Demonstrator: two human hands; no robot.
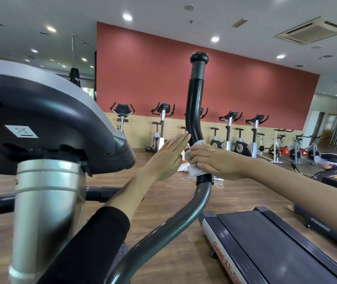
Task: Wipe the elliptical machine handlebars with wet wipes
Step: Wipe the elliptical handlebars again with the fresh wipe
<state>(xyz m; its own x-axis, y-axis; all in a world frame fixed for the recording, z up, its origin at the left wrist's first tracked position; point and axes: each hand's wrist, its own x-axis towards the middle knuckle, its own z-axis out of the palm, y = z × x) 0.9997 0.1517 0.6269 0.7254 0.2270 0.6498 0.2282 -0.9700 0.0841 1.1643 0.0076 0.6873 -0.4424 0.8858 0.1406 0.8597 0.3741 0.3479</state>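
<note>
My right hand (210, 160) wraps the wet wipe (194, 168) around the foam handlebar (194, 111) near its lower end for all-round contact; my left hand (169, 156), fingers straight and together, steadies it with 1 fingertip touch.

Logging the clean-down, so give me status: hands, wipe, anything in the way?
Right hand grips wet wipe around handlebar, low on the foam. Left hand flat, fingers straight, beside the bar. Nothing blocking the bar above.
</note>
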